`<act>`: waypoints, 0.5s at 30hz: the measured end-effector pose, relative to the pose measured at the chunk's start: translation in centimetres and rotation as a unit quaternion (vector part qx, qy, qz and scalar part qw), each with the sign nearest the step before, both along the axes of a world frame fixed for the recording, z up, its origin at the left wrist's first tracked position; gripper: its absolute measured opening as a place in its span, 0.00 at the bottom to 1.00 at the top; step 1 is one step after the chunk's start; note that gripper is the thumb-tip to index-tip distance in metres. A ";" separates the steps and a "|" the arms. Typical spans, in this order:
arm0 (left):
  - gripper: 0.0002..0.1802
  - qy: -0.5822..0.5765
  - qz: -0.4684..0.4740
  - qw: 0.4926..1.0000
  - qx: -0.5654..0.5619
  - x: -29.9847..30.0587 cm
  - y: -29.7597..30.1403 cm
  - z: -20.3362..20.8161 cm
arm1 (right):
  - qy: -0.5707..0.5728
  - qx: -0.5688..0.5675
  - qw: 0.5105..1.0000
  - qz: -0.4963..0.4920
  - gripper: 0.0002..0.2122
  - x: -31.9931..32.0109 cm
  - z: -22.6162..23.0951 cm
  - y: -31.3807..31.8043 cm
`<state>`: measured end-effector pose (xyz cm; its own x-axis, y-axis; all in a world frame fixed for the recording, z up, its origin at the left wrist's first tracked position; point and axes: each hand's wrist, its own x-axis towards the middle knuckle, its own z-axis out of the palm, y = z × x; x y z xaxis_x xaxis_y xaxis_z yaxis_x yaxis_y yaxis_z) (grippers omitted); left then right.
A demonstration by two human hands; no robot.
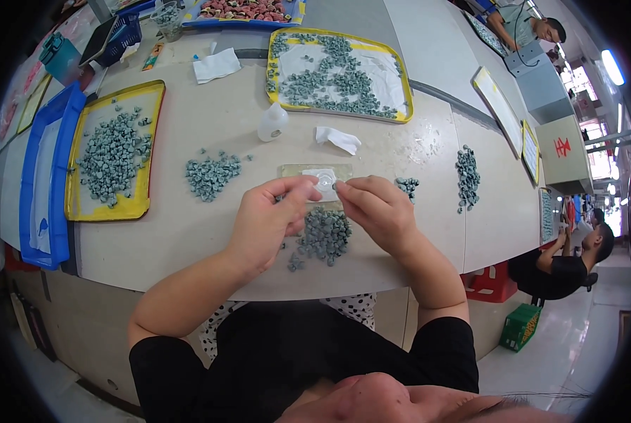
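Over a small flat block [289, 170] with a white pad and a round clear dish [327, 180] on it, my two hands come close together. My left hand [270, 215] has thumb and forefinger pinched at the dish's left side; whatever is between them is hidden. At its right side the fingertips of my right hand [382, 211] are pressed together, with a tiny grey-green bit showing there, too small to name. Just below the block, between my wrists, lies a heap of small grey-green pieces [324, 236]. A smaller cluster [406, 187] sits beside my right hand.
Loose grey-green piles lie left [213, 175] and right [468, 178]. Beyond the block are a white bottle [273, 123], a crumpled tissue [338, 139] and a yellow-rimmed tray [411, 106]. Another yellow-edged tray [133, 204] and a blue tray [30, 204] stand left. Other people sit at right.
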<state>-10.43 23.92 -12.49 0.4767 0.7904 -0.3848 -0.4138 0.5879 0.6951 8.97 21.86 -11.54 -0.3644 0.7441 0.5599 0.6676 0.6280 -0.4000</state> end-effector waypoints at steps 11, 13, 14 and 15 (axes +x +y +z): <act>0.11 -0.027 0.050 0.998 0.019 -0.5 0.5 -0.4 | -0.165 0.024 0.986 0.009 0.16 -0.1 0.3 0.3; 0.10 -0.028 0.050 0.998 0.018 -0.6 0.6 -0.4 | -0.187 0.019 0.982 0.010 0.16 -0.4 0.7 0.2; 0.10 -0.027 0.058 0.998 0.018 -0.6 0.6 -0.3 | -0.187 0.019 0.982 0.011 0.16 -0.6 0.6 0.2; 0.10 -0.026 0.065 0.997 0.018 -0.6 0.6 -0.3 | -0.189 0.013 0.982 0.012 0.16 -0.6 0.6 0.1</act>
<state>-11.07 24.55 -12.80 0.3871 0.8602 -0.3320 -0.5210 0.5012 0.6909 8.37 21.98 -10.94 -0.5675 0.7196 0.4002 0.7500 0.6523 -0.1093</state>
